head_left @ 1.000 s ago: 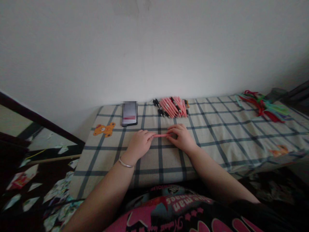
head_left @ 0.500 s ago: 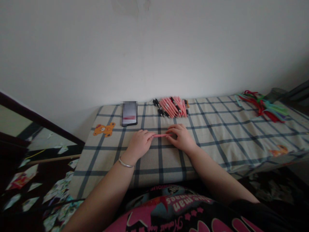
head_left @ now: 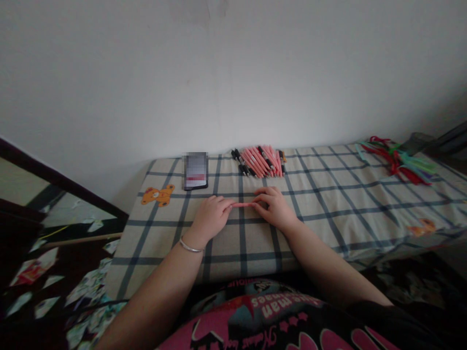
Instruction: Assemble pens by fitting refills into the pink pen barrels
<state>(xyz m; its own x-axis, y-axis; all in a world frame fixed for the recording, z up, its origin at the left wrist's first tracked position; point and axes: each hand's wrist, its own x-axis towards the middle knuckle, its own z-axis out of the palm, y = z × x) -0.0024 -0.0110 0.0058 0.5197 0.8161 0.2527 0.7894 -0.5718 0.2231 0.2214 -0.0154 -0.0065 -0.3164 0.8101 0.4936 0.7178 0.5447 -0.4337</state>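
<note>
A single pink pen [head_left: 243,204] lies level between my two hands, just above the checked bedsheet [head_left: 321,214]. My left hand [head_left: 211,216] pinches its left end with curled fingers. My right hand [head_left: 274,206] pinches the right end the same way. Both hands rest low on the sheet near the middle of the bed. Behind them, by the wall, lies a pile of several pink and black pens [head_left: 260,161].
A dark phone [head_left: 196,171] lies left of the pen pile. A bundle of red and green strips [head_left: 397,159] sits at the far right. A bear print [head_left: 157,195] marks the sheet's left side. Paper scraps [head_left: 47,282] litter the dark floor at left.
</note>
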